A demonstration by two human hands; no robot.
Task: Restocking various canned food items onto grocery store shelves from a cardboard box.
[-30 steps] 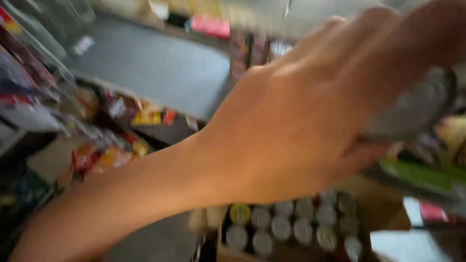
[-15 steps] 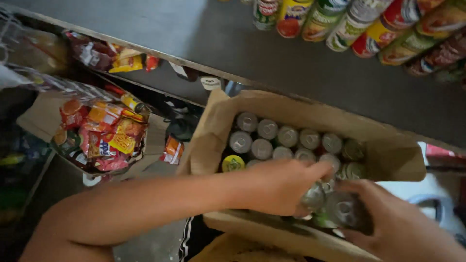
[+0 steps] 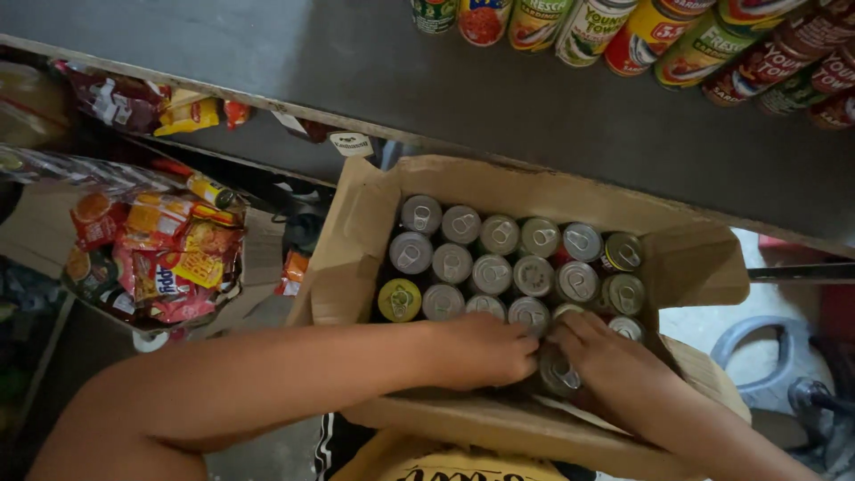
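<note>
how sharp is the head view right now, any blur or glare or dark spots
Head view: mostly sharp, the can tops in the cardboard box reflect soft light with no harsh glare; the left hand and right hand are slightly soft at the fingers; the shelf is evenly lit; the lower left corner is dark, and the snack packets there are dimmer.

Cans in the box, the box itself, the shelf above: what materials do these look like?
Cans: metal, shiny silver tops with pull-tab rings; one top is yellow. Box: brown cardboard, matte, with bent flaps and creased edges. Shelf: dark grey, smooth and matte, perhaps painted metal or laminate; the look leaves it open. Both hands, left and right, rest on the near row of cans.
</note>
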